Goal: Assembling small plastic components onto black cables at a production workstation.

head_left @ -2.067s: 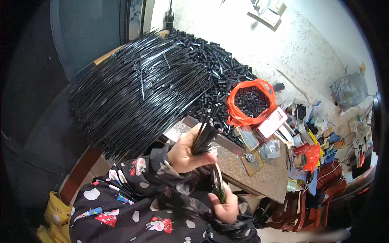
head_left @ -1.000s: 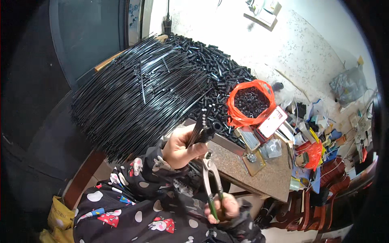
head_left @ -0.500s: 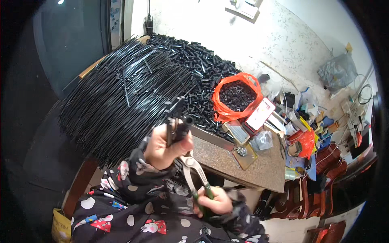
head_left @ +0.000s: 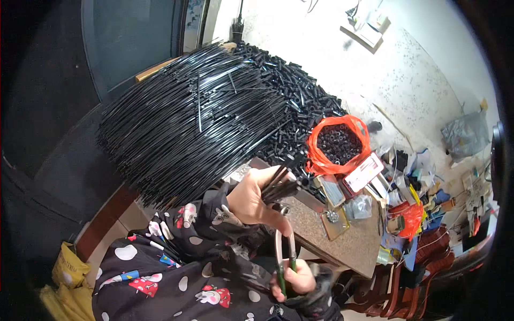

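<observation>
My left hand (head_left: 250,197) is closed around a bunch of thin black rods and short black tube pieces (head_left: 284,183), held over the table's front edge. Below it, my right hand (head_left: 301,278) grips a pair of pliers (head_left: 278,251) by its green handles. The pliers point upward, with their metal head beside the thumb of my left hand. That thumb partly covers the head, so I cannot tell what the jaws touch. Behind my left hand lies a large heap of long thin black rods (head_left: 182,123). Short black tubes (head_left: 294,91) are piled against its right side.
A red plastic bag (head_left: 316,165) of small black rings stands right of the tubes. Near it lie a phone (head_left: 364,174), a clear plastic bag (head_left: 360,207) and a small tray (head_left: 333,191) on the speckled table (head_left: 350,249). Mixed clutter fills the far right.
My view has swung, so the table appears farther right. The left hand has turned, showing the rods it holds more sideways. The pliers now stand more upright.
</observation>
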The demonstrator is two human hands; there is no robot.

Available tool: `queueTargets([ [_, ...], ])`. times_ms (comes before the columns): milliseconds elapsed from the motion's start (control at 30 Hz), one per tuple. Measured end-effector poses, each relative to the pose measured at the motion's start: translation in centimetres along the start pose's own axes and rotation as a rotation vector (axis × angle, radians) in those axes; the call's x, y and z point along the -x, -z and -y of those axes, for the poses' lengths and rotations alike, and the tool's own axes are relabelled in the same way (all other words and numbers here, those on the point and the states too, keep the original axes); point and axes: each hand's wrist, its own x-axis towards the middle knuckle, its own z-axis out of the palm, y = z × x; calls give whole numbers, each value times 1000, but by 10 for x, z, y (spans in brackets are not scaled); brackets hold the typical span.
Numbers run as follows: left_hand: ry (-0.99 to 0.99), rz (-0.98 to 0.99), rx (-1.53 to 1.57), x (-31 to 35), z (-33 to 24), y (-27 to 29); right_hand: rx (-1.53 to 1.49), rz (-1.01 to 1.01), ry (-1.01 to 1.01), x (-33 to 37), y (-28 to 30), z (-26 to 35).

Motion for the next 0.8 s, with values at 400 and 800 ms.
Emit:
queueTargets([
  [400,216,-5,138,2,-5,-1,1063,-422,438,4,-11,12],
  [800,37,19,-102,6,4,7,1571,-937,840,-15,-9,14],
])
